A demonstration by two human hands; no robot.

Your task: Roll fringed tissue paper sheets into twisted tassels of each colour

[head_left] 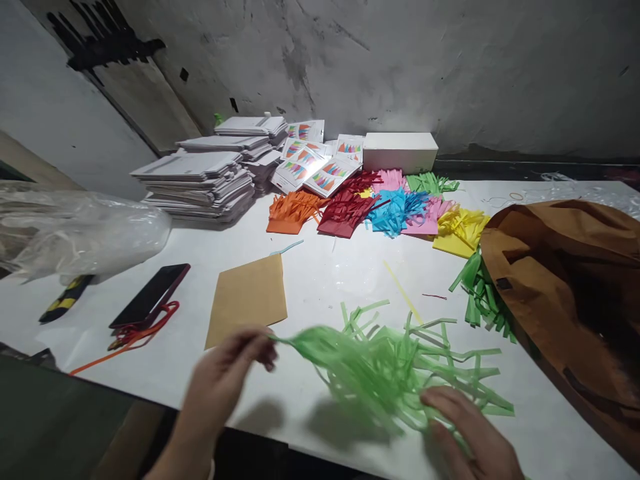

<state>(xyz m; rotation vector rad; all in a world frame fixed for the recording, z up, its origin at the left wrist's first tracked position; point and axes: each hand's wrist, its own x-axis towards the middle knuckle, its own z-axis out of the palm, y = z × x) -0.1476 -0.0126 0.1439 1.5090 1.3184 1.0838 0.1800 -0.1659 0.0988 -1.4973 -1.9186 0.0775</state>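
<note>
My left hand [233,370] pinches the narrow, gathered end of a light green tissue-paper tassel [350,353]. Its cut strips fan out to the right, low over the white table, and are partly blurred by motion. At the strips' near right side is my right hand [473,433], thumb and forefinger apart, with the fingertips against or just beside the loose ends. A brown sheet of card or paper [250,293] lies just beyond my left hand.
Folded fringe bundles in orange [287,213], dark red [345,213], blue [395,210] and yellow [457,230] lie behind. Stacked white packets [200,180] and a white box [400,152] line the wall. A phone [150,297] is left; a brown bag [565,280] is right.
</note>
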